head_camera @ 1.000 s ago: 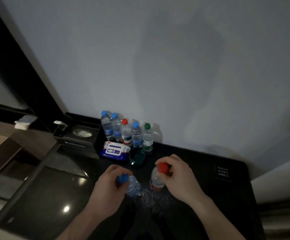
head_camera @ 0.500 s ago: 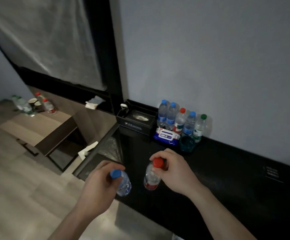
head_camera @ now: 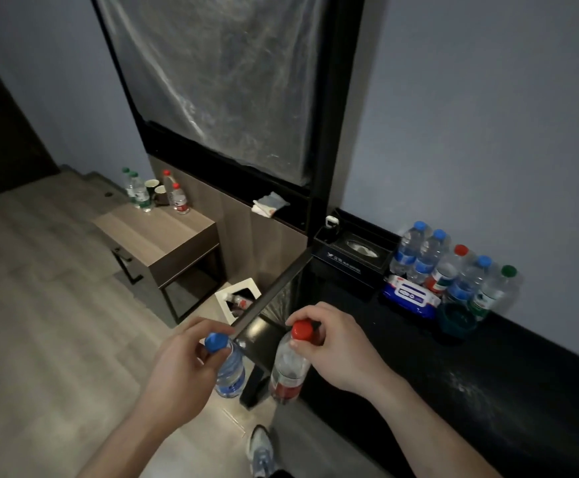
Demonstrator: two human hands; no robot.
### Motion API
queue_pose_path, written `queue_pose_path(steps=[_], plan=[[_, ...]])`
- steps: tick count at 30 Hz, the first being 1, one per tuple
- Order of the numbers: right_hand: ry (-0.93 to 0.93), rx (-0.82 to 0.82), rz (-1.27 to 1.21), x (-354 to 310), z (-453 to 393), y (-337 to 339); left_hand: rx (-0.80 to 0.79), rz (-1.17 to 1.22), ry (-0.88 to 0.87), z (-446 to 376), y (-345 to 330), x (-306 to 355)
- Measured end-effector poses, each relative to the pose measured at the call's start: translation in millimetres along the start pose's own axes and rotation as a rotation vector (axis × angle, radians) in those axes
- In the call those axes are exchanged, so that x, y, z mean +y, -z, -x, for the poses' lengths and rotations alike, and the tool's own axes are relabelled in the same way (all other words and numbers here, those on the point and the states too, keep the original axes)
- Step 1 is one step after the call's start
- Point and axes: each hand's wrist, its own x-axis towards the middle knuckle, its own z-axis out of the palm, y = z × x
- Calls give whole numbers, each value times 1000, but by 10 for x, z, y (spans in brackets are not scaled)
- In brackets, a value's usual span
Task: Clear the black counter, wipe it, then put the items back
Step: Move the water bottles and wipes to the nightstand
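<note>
While both hands carry a bottle, the step in hand reads as clearing. Left hand (head_camera: pixel 181 365) pinches the blue-cap bottle (head_camera: pixel 230 369) at the neck; right hand (head_camera: pixel 332 346) pinches the red-cap bottle (head_camera: pixel 289 367) the same way. Both grips are narrow, fingers curled round the caps. Both bottles hang upright off the left end of the black table (head_camera: pixel 419 357), over the floor. On the table, at the wall: a bottle row (head_camera: pixel 453 267), wipes pack (head_camera: pixel 410 296), green cup (head_camera: pixel 455 320), tissue box (head_camera: pixel 350 258). Side table (head_camera: pixel 156 236) near the window holds bottles and cups already. Next move, as I judge: carry both there and set them upright beside those, then return for the rest. Wiping not yet started; specks show on the black top.
</note>
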Motion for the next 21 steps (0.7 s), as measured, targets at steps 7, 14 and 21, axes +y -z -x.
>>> queue_pose_path(steps=[7,14,21], plan=[[11,-66,-10,-220,-976,-460,7,35,89,-656,421,-405],[19,-93,-15,-489,-2089,-754,86,16,131,-1451,970,-730],[78,-152,61,-1018,-3089,-1091,233,7,128,-2046,1559,-1255]])
